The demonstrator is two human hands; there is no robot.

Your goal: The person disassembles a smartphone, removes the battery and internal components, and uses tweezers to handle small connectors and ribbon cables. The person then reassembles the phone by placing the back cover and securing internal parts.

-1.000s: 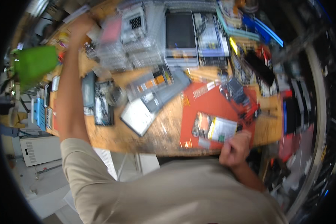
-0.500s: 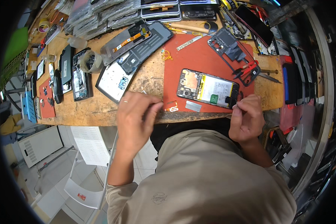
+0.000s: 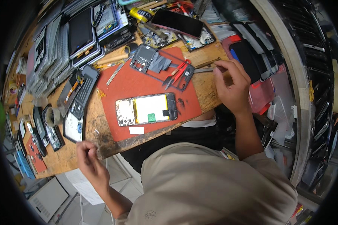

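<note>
An opened phone lies on the red mat, its battery and a green sticker showing. My right hand is over the mat's right side, thumb and index finger closed at the end of a slim metal tool. Beside that tool lies a brass-coloured rod-like tool. My left hand hovers at the table's front edge, fingers curled in; whether anything is inside them is hidden. A small silvery rectangle sits just below the phone. Red-handled pliers rest across a dark phone frame.
Loose phone parts and a small round tub crowd the left of the wooden table. Wrapped screens are stacked behind. A dark phone lies at the back, and a red tray stands at the right.
The view has turned toward the right. My right hand has left the phone's right end and reached the slim metal tool. My left hand has drawn away from the mat.
</note>
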